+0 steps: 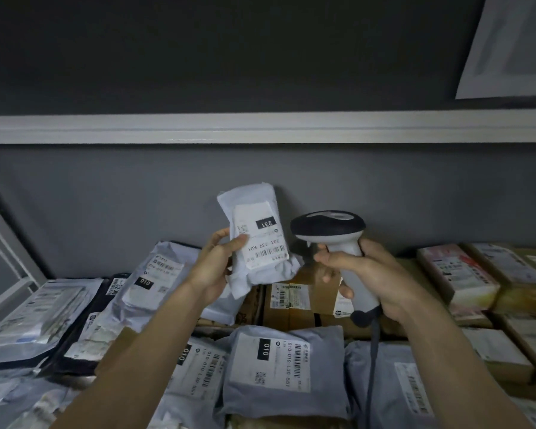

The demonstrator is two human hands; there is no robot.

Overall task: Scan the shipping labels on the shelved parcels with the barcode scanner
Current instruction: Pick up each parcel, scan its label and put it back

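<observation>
Forearms reach over shelved parcels [287, 366]. Left hand [212, 267] grips a white parcel [259, 239], label [260, 238] facing camera. Right hand [369, 281] clasps the scanner [331, 233], apparently aimed elsewhere. Scan pending: next, turn its head onto the barcode.

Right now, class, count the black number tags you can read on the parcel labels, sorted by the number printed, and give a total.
010 tags: 3, on shelved grey mailers
231 tag: 1, on the white parcel held in the left hand
Total: 4
</observation>
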